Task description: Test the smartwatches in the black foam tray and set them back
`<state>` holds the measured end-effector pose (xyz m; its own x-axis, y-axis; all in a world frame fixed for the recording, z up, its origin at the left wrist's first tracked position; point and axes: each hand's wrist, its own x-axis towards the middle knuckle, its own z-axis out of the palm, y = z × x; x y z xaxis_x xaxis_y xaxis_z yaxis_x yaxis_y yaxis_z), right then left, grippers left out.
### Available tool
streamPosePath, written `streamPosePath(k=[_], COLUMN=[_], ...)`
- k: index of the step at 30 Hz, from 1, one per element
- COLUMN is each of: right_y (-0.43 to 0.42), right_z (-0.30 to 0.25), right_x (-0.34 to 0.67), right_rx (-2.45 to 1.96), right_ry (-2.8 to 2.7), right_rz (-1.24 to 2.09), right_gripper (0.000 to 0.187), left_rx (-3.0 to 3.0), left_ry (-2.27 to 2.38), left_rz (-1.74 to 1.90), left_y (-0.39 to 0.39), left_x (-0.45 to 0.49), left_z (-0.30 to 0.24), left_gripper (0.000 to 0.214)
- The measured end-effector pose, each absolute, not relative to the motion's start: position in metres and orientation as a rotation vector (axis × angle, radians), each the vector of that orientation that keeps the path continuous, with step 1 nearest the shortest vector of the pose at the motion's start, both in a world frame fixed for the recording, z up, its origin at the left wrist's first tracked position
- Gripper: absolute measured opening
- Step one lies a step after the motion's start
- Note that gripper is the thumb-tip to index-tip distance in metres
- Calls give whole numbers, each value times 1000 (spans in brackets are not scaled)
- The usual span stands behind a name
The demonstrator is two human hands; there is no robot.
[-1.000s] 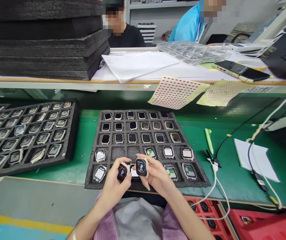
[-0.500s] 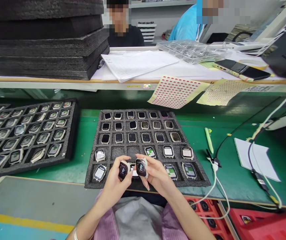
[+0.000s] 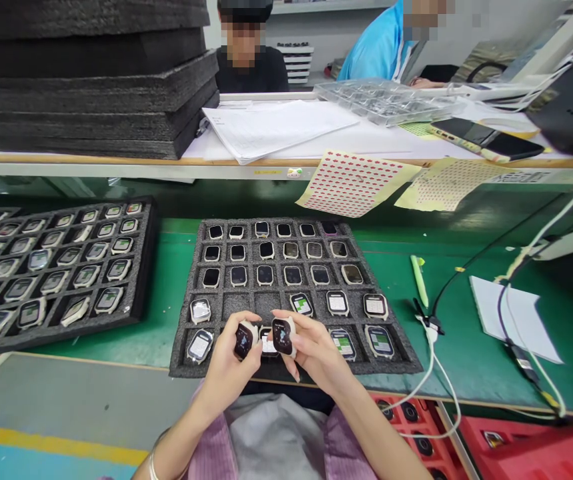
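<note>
My left hand [image 3: 231, 360] is closed round a smartwatch case [image 3: 245, 339] without a strap, its dark screen tilted up. A second strapless smartwatch [image 3: 283, 335] with a lit dark screen is pinched in my right hand [image 3: 313, 347]. Both are held side by side above the front rows of a black foam tray [image 3: 181, 347]. Rows of watch cases sit in its compartments; those at the back have dark screens. A watch with a white screen [image 3: 268, 342] shows in the tray between my hands. Two compartments [image 3: 235, 304] just beyond my hands hold no watch.
Another foam tray of watches [image 3: 141, 280] lies at the left. Stacked black foam [image 3: 91, 100] stands on the shelf beside papers [image 3: 276, 127], a clear plastic tray [image 3: 386, 100] and a phone [image 3: 486, 139]. A green pen [image 3: 419, 280] and cables [image 3: 431, 327] lie right. Two people sit opposite.
The watch in my left hand has shifted slightly left and tilted, showing more of its light side. My right hand and its watch stay nearly still.
</note>
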<state>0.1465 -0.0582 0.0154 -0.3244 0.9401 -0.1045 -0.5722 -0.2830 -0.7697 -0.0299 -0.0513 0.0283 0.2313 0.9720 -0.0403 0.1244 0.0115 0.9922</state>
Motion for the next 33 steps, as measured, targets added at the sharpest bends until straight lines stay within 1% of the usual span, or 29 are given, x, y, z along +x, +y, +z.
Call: streamPosePath(k=[16, 18, 20, 22, 25, 27, 31, 33], right_y=[-59, -58, -57, -55, -53, -53, -55, -57], right_z=[18, 18, 20, 20, 17, 14, 10, 9], right_x=[149, 150, 151, 151, 151, 151, 152, 153], right_rx=[-710, -720, -724, -722, -751, -802, -870, -872], right_ry=[-828, -833, -838, -840, -854, -893, -969, -985], right_rz=[1795, 1817, 1846, 1858, 1809, 1740, 1631, 1612], right_gripper=[40, 45, 49, 46, 39, 42, 56, 56], left_rx=[1351, 1325, 1281, 1217, 1130, 1103, 1071, 1050], left_ry=[1136, 1130, 1095, 1023, 902, 865, 851, 842], left_rz=[930, 893, 882, 899, 909, 905, 882, 862], left_y=[-51, -50, -49, -47, -43, -42, -41, -42], left_x=[-30, -31, -32, -34, -38, -41, -45, -46], left_z=[29, 27, 26, 25, 25, 26, 30, 32], left_gripper=[30, 34, 43, 49, 45, 45, 47, 45])
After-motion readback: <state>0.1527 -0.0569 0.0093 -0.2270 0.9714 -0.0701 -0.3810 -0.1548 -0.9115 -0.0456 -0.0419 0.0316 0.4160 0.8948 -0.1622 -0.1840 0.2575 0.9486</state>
